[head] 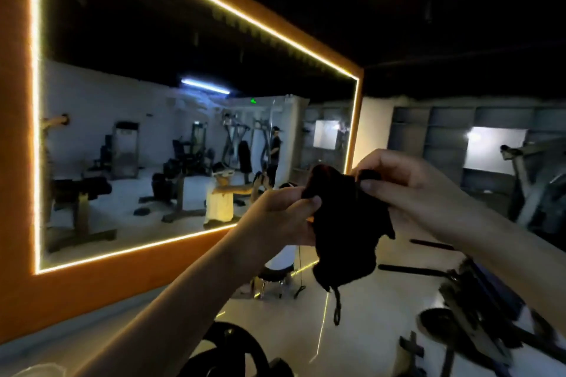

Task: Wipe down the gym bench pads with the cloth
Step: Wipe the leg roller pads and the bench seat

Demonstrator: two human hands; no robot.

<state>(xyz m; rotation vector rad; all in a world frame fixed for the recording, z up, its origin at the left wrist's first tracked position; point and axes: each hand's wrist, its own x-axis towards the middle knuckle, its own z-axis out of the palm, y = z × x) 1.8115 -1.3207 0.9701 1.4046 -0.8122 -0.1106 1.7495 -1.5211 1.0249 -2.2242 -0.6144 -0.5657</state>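
We find the dark cloth (346,229) bunched and held in mid-air, its upper edge pinched by the left hand (284,211) and the right hand (407,180); we advise spreading and folding it flat before any wiping, for even contact.

Dark cloth (346,223): folds unreadable; it hides parts of the fingers of the left hand (275,217) and right hand (407,184). Left forearm (183,294) cut by the bottom edge, right forearm (490,239) by the right edge. Stool (277,274) half hidden behind the left wrist. Plate (232,355) cut by the bottom edge, machine (520,168) by the right edge. Figures in the mirror (122,131) too small and blurred to tell.
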